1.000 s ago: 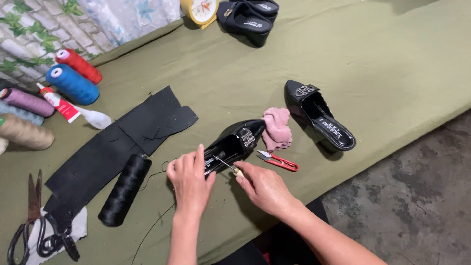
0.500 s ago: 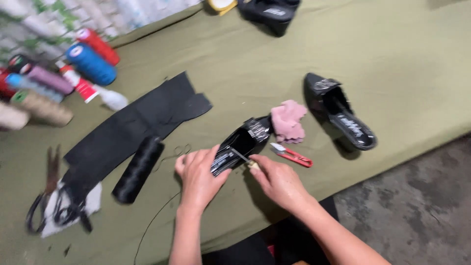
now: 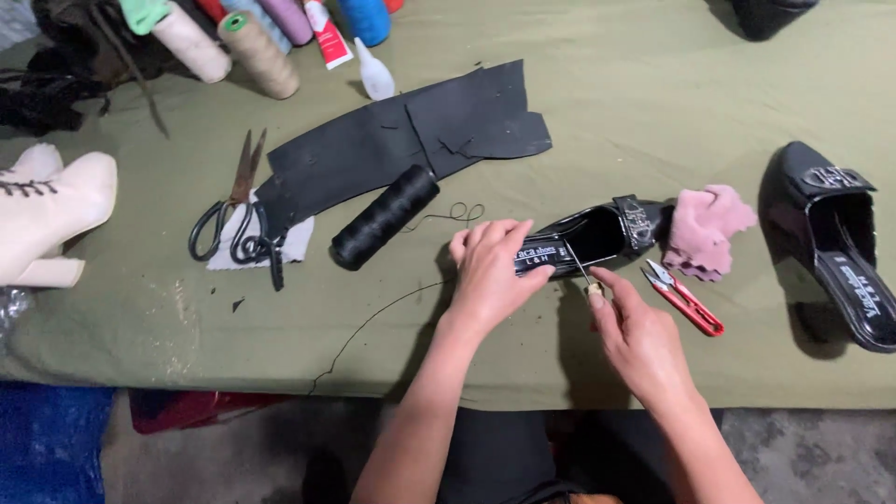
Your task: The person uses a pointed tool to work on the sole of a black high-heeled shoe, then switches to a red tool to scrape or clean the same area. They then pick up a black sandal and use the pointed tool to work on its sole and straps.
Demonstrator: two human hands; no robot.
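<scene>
Two hands share it: left hand (image 3: 490,271) clamps the black shoe (image 3: 588,241) steady (heel end), right hand (image 3: 639,336) pinches the awl (image 3: 583,275); push straight, slowly.

Two bare forearms enter from the lower edge, each uncovered from elbow to wrist, with no sleeve, glove, watch or bracelet visible. Left hand (image 3: 487,271) and right hand (image 3: 639,338): no rings show on the fingers (image 3: 511,233), and the nails are short and unpainted. Dark clothing covers the lap between the arms.
</scene>
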